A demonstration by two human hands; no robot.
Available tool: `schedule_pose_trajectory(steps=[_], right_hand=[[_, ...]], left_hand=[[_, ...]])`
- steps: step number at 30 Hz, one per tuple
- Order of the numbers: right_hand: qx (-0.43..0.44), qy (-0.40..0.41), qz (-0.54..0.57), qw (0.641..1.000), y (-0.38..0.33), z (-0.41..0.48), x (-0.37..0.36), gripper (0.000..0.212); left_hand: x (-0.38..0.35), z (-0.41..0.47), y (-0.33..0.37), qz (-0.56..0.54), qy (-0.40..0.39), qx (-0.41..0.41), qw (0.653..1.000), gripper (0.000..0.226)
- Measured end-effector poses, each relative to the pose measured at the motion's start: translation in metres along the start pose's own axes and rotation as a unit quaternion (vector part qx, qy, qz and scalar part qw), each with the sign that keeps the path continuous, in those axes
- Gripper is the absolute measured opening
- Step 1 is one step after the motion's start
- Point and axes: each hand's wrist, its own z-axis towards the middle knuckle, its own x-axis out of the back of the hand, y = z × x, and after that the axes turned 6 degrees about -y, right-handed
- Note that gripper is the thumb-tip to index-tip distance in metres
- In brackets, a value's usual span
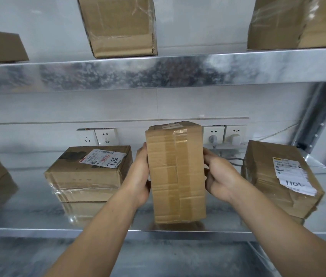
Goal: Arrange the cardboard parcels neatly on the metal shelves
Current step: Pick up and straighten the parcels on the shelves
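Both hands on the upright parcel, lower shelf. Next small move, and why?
Probably slide the upright parcel back a little before letting go: left hand and right hand grip its sides, and its base sits close to the front edge of the lower shelf.

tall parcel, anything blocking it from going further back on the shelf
Nothing visible does. The tall parcel, held between left hand and right hand, has bare shelf either side; left labelled parcel and right labelled parcel stand apart. Behind it is hidden.
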Motion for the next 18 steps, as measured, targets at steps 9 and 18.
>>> schedule_pose_trajectory(steps=[9,18], right_hand=[[0.047,0.008,0.02,0.999,0.0,-0.008,-0.018,0.034],[0.04,-0.004,0.017,0.999,0.008,-0.013,-0.018,0.033]], left_hand=[[-0.004,-0.009,-0.007,-0.075,-0.034,-0.056,0.995,0.074],[-0.002,-0.008,-0.017,-0.075,-0.039,-0.072,0.994,0.046]])
